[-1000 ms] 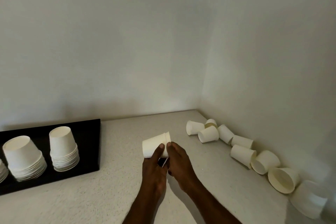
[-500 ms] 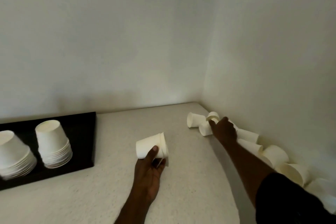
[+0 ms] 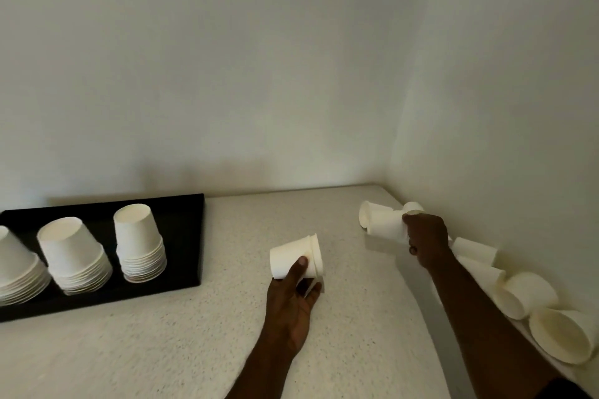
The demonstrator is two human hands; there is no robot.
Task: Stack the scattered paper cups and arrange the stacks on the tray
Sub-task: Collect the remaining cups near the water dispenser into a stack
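Plainly unmarked: left hand [image 3: 293,298] grips nested cups [image 3: 296,257]; right hand [image 3: 426,236] grips a single cup [image 3: 385,224].

No legible text, label, brand, number or sign is found anywhere in the frame. The paper cups [image 3: 387,223] — those stacked at the left, those held at centre and those lying along the right edge — are presented as plain white surfaces with no print. The black tray [image 3: 181,243] at the left is unmarked, and no lettering is carried by the walls or the speckled counter [image 3: 194,343].
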